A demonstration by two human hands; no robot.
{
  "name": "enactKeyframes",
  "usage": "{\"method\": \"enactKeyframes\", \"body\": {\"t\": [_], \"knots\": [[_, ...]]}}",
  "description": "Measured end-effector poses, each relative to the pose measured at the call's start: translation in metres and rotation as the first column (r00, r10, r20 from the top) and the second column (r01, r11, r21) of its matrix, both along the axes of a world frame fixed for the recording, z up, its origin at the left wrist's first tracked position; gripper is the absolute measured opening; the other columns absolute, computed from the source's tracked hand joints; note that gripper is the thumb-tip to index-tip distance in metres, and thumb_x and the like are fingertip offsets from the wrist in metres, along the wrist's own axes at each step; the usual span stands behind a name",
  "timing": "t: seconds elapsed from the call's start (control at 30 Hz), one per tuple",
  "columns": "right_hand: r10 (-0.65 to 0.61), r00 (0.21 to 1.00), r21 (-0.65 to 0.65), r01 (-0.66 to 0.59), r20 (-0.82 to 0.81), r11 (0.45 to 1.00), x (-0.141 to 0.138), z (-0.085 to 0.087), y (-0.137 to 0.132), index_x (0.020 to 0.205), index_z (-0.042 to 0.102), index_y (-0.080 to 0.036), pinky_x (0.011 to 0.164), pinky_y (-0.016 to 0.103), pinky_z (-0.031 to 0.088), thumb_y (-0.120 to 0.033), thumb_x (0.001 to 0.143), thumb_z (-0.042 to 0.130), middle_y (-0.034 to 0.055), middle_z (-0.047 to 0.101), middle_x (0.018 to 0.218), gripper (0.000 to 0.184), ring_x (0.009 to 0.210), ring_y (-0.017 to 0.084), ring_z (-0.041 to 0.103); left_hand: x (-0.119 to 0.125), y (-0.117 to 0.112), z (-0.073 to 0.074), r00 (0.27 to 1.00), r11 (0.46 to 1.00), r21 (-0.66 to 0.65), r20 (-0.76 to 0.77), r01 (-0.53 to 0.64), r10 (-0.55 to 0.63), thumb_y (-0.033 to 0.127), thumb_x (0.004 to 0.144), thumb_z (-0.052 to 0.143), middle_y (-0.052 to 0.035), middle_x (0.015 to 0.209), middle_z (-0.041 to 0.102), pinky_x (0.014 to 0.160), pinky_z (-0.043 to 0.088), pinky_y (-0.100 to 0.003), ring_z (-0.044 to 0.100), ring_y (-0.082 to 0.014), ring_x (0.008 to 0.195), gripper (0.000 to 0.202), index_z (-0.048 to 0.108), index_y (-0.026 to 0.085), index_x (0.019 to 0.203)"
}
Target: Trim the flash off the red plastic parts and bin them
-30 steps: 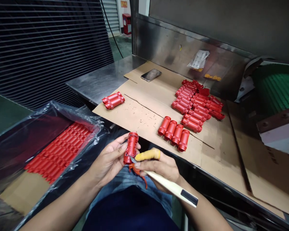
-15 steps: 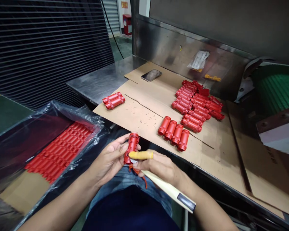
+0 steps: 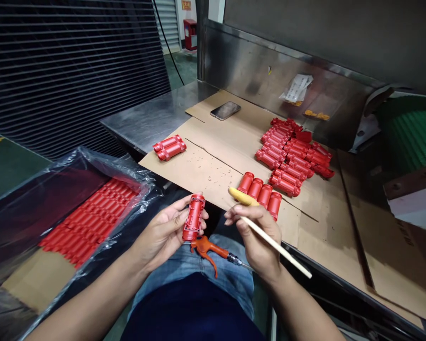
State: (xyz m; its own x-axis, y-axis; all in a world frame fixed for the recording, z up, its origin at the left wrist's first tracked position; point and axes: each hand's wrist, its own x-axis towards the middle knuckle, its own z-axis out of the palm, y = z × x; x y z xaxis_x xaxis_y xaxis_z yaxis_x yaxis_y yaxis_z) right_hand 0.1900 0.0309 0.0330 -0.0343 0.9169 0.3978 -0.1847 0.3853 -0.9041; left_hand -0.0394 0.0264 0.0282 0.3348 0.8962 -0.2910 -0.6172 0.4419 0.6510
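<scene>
My left hand (image 3: 166, 232) is closed around a red plastic cylinder (image 3: 194, 218), held upright with its cut-out face towards me. A flat, slim cream-handled tool (image 3: 275, 244) is in my right hand (image 3: 257, 232), which is apart from the cylinder; the tool's working end is hidden by the fingers. A yellow finger cot (image 3: 243, 196) covers the raised index finger of that hand. Below the cylinder, an orange air blow gun (image 3: 208, 248) with a metal hose fitting lies across my lap. Beyond my right hand several red cylinders (image 3: 256, 188) stand in a row on the cardboard.
Many red cylinders (image 3: 287, 154) are heaped at the right of the cardboard (image 3: 213, 137), and a pair (image 3: 170, 148) lies at its left. A phone (image 3: 225, 111) rests behind. At my left, a plastic-lined box (image 3: 39, 282) contains rows of red parts. Small shavings dot the cardboard.
My right hand has moved up and to the right with the tool, away from the cylinder. My left hand still holds the cylinder, and the blow gun on my lap is now uncovered.
</scene>
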Motion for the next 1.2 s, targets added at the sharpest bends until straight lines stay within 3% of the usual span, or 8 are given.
{"method": "enactKeyframes", "body": {"t": [0.3,0.4,0.67,0.8,0.93,1.07,1.2], "knots": [[0.068,0.989,0.088,-0.081,0.134,0.993,0.007,-0.002,-0.013,0.125,0.081,-0.030,0.087,0.039,0.067,-0.022,0.105,0.075,0.0092,0.078,0.114,0.022,0.096,0.021,0.077,0.000,0.003,-0.001,1.000,0.997,0.078,0.006,0.001,-0.001,0.019,0.103,0.072,-0.0171,0.123,0.077,0.093,0.063,-0.033,0.077,-0.0230,0.100,0.064,0.054,0.020,0.164],[0.108,0.981,0.096,-0.125,0.163,0.988,0.007,-0.004,-0.014,0.127,0.081,-0.030,0.083,0.035,0.068,-0.021,0.105,0.076,0.0100,0.078,0.129,0.025,0.095,0.019,0.079,-0.002,0.004,-0.001,1.000,0.995,0.102,-0.015,-0.011,0.013,0.019,0.102,0.072,-0.0158,0.127,0.077,0.094,0.063,-0.034,0.078,-0.0227,0.101,0.068,0.052,0.025,0.167],[0.110,0.986,0.032,-0.114,0.124,0.993,0.009,-0.006,-0.018,0.124,0.082,-0.029,0.074,0.033,0.070,-0.026,0.105,0.077,0.0101,0.081,0.123,0.020,0.085,0.019,0.081,0.002,0.004,-0.002,0.994,0.982,0.188,-0.103,-0.024,0.044,0.022,0.101,0.076,-0.0138,0.129,0.079,0.095,0.063,-0.033,0.079,-0.0218,0.102,0.069,0.055,0.030,0.166],[0.091,0.993,0.011,-0.092,0.080,0.996,0.011,-0.008,-0.019,0.123,0.082,-0.029,0.074,0.034,0.070,-0.024,0.105,0.076,0.0098,0.081,0.119,0.020,0.084,0.019,0.081,-0.004,0.025,0.005,0.935,0.943,0.324,-0.308,-0.071,0.176,0.020,0.091,0.088,-0.0125,0.134,0.078,0.100,0.063,-0.034,0.079,-0.0250,0.113,0.076,0.060,0.028,0.162],[0.066,0.993,0.040,-0.070,0.097,0.997,0.014,-0.008,-0.020,0.124,0.082,-0.031,0.075,0.034,0.070,-0.021,0.105,0.076,0.0075,0.082,0.113,0.023,0.085,0.019,0.080,-0.007,0.054,0.023,0.837,0.894,0.433,-0.441,-0.120,0.325,0.019,0.078,0.098,-0.0117,0.129,0.082,0.106,0.061,-0.034,0.077,-0.0264,0.120,0.062,0.078,0.019,0.136],[-0.020,0.984,0.103,0.002,0.175,0.995,0.015,-0.005,-0.019,0.125,0.082,-0.031,0.087,0.038,0.070,-0.018,0.103,0.076,0.0088,0.081,0.124,0.026,0.094,0.021,0.080,0.006,0.058,0.037,0.851,0.865,0.446,-0.339,-0.229,0.400,0.017,0.076,0.099,-0.0083,0.126,0.081,0.101,0.064,-0.033,0.078,-0.0238,0.112,0.058,0.077,0.021,0.130],[-0.067,0.975,0.129,0.040,0.213,0.991,0.015,-0.006,-0.015,0.123,0.082,-0.030,0.092,0.040,0.069,-0.015,0.100,0.079,0.0088,0.079,0.128,0.027,0.099,0.021,0.080,0.015,0.051,0.035,0.844,0.840,0.339,-0.191,-0.423,0.502,0.014,0.081,0.095,-0.0032,0.113,0.079,0.092,0.067,-0.029,0.078,-0.0175,0.098,0.051,0.073,0.023,0.125]]}}
